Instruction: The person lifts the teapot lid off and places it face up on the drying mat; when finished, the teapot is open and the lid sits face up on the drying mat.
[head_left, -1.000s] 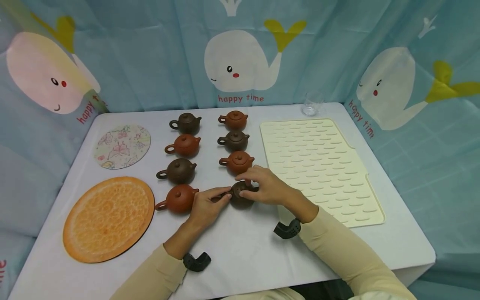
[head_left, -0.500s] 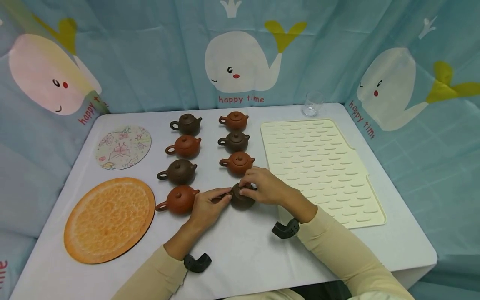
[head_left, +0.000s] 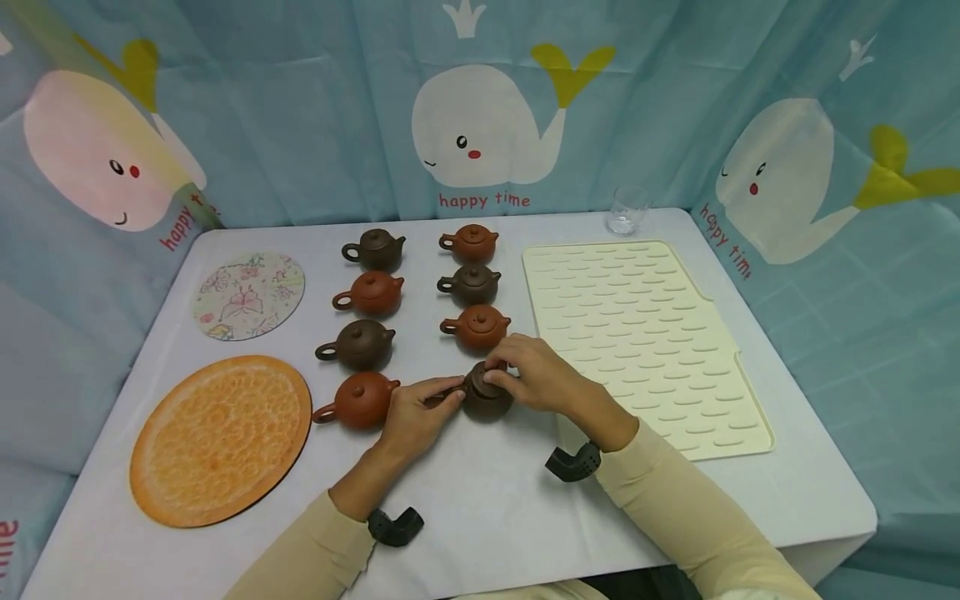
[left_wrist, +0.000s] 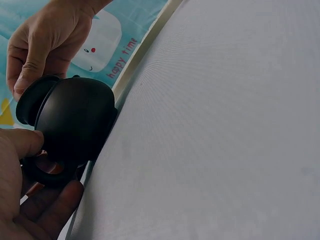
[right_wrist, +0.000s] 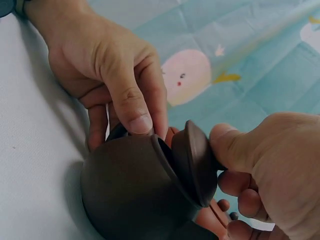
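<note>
A dark brown teapot stands nearest the person in the right-hand row. My left hand pinches its loop handle between thumb and fingers, the thumb against the upper part. The right hand pinches the knob of the lid. In the right wrist view that lid is tilted, one edge raised off the rim and a dark gap showing between it and the pot body. The lower edge of the lid is at or very close to the rim. The knob itself is mostly hidden by the fingers.
Further teapots, reddish and dark brown, stand in two rows. A cream ridged mat lies at right, a glass behind it. At left are an orange round mat and a patterned round mat.
My right fingers, spread over the lid a second ago, have drawn together on its knob, and the lid has tipped up from the teapot. The left hand stays at the handle.
</note>
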